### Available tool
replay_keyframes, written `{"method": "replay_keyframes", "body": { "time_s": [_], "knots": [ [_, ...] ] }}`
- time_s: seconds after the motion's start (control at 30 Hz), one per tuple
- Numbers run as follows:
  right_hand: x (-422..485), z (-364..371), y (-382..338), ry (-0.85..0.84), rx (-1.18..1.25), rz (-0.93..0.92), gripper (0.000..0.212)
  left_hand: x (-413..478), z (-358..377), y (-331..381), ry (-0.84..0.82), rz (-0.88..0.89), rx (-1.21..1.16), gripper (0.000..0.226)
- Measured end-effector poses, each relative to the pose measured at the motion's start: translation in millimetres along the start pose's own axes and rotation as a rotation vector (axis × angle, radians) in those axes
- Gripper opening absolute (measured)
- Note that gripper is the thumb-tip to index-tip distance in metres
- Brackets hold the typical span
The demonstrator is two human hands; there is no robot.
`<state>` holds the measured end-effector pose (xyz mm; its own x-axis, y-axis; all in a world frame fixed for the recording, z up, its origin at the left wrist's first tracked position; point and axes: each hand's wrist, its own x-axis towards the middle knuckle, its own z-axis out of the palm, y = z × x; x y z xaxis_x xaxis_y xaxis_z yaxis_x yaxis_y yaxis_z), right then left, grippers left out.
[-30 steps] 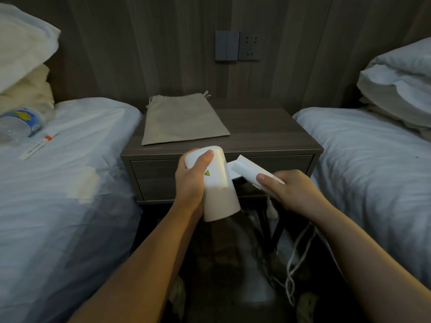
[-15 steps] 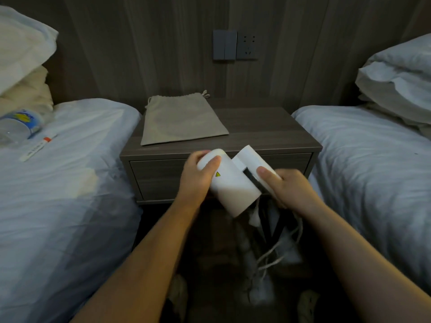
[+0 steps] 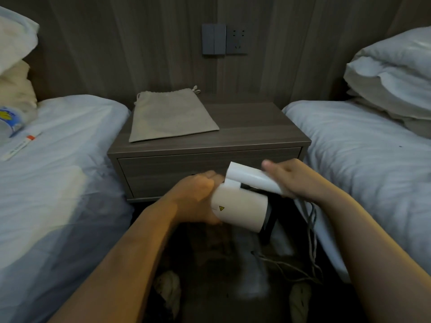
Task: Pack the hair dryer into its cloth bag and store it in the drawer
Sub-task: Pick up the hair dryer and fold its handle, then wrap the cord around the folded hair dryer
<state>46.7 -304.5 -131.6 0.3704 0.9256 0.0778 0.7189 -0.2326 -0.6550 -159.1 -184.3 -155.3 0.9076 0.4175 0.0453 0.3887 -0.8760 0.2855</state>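
Closest to us, the cord [image 3: 311, 231] hangs from the hair dryer [image 3: 242, 207] down to the dark floor in loose loops. We think that cord is the big worry: it could catch on something down there, or stick out of the bag later and stop the drawer from shutting. The handle could also snap shut on a finger as we fold it, because our fingers are right by the hinge. Just above the cord, we hold the white hair dryer in front of the nightstand [image 3: 256, 136], in the air and not resting on anything. Our left hand [image 3: 198, 197] is wrapped around the back end of the fat round body and grips it. Our right hand [image 3: 291, 178] lies over the handle, which is folded close along the body; its fingers look blurry, so we cannot tell how tightly they hold. Both arms reach forward, bent a little, and meet in the middle. Behind the hands is the drawer [image 3: 175, 169], shut. Farther back, the cloth bag [image 3: 170, 117] lies flat and empty-looking on top of the nightstand, near its left side, well apart from the dryer.
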Motion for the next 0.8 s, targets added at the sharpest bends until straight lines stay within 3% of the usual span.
{"method": "replay_keyframes", "body": {
  "time_s": [0.13,0.33,0.47,0.6,0.73,0.8],
  "knots": [
    [0,-20,19,0.008,0.203,0.160,0.076,-2,-9,-1,0.055,-0.034,-0.135,0.071],
    [7,-14,33,0.026,0.583,0.153,0.056,-5,-24,1,0.195,-0.210,-0.201,0.078],
    [14,-3,34,0.133,0.698,0.131,0.034,-3,-19,3,0.180,-0.301,-0.520,0.065],
    [16,12,34,0.216,0.260,0.100,0.028,3,-18,7,0.308,-0.351,-0.749,0.050],
    [12,34,26,-0.031,-0.011,0.152,0.028,6,-21,9,0.402,-0.445,-0.973,0.046],
    [11,40,19,-0.042,-0.040,0.166,0.030,5,-23,8,0.430,-0.487,-0.987,0.041]
  ]
}}
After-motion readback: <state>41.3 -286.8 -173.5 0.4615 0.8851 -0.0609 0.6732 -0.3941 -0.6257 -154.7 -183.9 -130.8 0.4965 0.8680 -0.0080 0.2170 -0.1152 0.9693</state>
